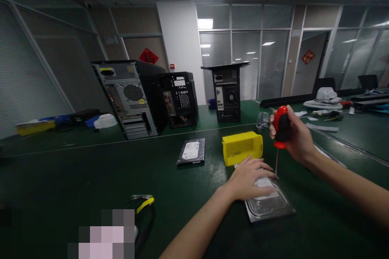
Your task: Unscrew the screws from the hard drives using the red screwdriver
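Note:
My right hand (296, 135) is wrapped round the red and black handle of a screwdriver (282, 125). Its thin shaft points down, and the tip meets the far edge of a silver hard drive (270, 204), close to my left fingertips. My left hand (251, 178) lies flat across the drive's far left part with fingers spread, covering some of its label. Just behind that hand a yellow plastic bin (243, 147) rests on its side, with a few tiny metal pieces inside. Another hard drive (192, 151), label up, lies farther left on the green table (106, 174).
Along the back stand a large computer case (130, 97), an open black case (180, 99) and a smaller one (227, 97) with a panel on top. Yellow-handled pliers (146, 204) lie front left. A white cap (325, 99) and tools sit at the right.

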`<control>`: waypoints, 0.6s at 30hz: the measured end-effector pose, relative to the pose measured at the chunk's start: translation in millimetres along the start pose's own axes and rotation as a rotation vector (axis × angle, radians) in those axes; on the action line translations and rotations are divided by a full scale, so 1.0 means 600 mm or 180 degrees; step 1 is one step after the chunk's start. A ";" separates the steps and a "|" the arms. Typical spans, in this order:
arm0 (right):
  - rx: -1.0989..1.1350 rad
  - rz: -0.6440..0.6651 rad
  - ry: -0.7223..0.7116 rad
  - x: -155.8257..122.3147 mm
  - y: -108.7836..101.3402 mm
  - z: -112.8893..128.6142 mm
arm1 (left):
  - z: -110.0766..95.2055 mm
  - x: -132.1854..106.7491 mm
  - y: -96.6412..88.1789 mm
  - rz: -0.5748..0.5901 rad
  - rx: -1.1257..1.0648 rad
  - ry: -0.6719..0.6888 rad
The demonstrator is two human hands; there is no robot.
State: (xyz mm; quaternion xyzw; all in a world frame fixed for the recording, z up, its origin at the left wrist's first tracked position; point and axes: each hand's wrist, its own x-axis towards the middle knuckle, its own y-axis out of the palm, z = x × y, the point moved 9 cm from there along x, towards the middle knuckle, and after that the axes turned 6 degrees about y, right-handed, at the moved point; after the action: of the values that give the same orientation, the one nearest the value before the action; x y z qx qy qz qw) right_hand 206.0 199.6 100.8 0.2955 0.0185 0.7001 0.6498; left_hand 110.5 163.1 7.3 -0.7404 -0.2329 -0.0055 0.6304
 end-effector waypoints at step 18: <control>0.0077 0.0189 0.0057 0.015 0.011 0.000 | 0.007 0.023 -0.001 0.0152 -0.0622 0.0041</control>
State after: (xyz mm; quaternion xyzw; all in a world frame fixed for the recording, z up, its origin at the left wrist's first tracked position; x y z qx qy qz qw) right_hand 200.2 206.7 106.9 0.2975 0.0240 0.7214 0.6249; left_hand 121.0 171.7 11.3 -0.8037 -0.2095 -0.0179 0.5566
